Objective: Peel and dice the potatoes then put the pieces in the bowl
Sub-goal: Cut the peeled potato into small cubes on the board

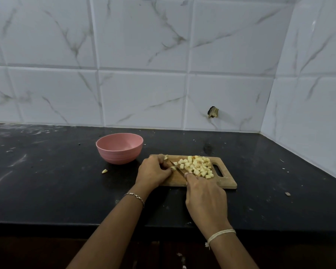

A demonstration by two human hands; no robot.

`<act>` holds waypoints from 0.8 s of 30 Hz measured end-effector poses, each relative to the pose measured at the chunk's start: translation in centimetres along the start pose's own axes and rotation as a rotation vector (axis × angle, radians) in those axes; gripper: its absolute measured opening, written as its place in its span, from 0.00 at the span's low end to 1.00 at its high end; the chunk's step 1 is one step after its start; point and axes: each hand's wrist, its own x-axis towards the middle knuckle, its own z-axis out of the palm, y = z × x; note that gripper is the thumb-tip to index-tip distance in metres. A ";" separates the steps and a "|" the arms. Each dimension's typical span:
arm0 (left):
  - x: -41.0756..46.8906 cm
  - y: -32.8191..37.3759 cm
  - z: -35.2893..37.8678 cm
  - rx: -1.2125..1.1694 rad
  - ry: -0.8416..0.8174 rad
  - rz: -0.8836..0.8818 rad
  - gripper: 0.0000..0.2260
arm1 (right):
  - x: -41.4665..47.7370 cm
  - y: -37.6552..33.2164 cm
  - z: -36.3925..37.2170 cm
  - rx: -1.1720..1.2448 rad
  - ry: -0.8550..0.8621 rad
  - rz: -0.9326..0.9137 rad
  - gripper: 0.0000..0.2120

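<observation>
Black stone countertop, white marble-look wall tiles behind, one tile chipped low on the right. Wooden cutting board lies flat near the front edge, handle slot to the right. Diced potato pieces are heaped on the board's right half. Left hand sits at the board's left end, fingers curled down and pinning a small potato chunk, mostly hidden under them. Right hand grips the knife by its handle; the blade runs diagonally, tip just beside the left fingers, edge on the board. Pink bowl stands upright, just behind-left of the board. One stray potato bit lies on the counter in front of the bowl. Bracelet on left wrist, pale thread on right.
</observation>
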 end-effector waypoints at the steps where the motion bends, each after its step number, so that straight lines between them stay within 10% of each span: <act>1: 0.0 0.0 0.1 0.000 0.000 -0.004 0.07 | 0.0 0.1 0.1 -0.001 -0.011 -0.004 0.16; 24: 0.2 -0.2 0.3 0.006 0.026 0.019 0.08 | 0.4 -0.3 0.2 0.004 -0.006 -0.008 0.14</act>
